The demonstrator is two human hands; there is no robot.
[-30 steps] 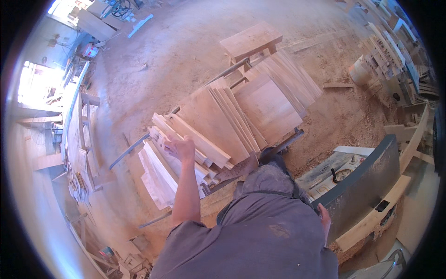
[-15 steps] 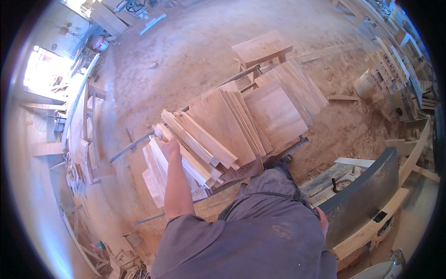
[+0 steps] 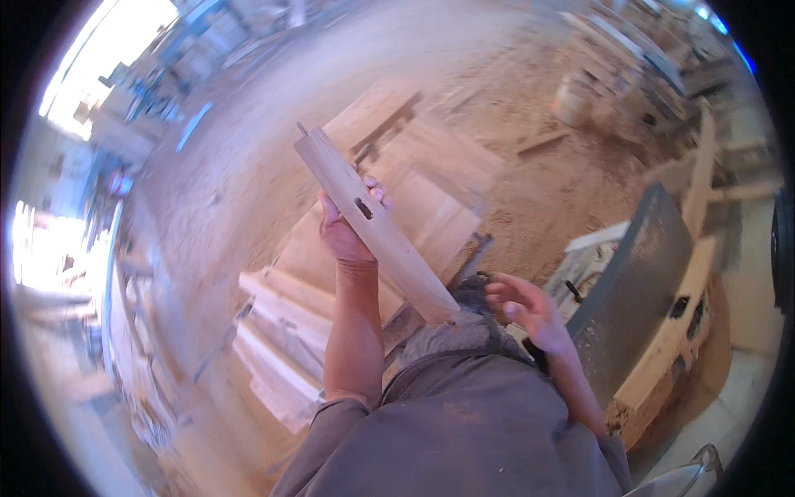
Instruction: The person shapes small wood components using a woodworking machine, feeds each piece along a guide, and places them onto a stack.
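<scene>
One slotted wood bar [image 3: 393,242] is up mid-frame, at the hold-and-handle stage, I'd guess; the next move calls for a steady grip (it's long). The left hand [image 3: 344,238] clasps it from underneath, around mid-length; the right hand [image 3: 534,315], right of centre, is loose and empty, near the bar's lower end.

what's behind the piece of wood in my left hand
Behind the piece of wood is part of your left hand, gripping it; farther down, flat boards show on both sides. The covered part of the hand and strip of boards can't be seen.
</scene>
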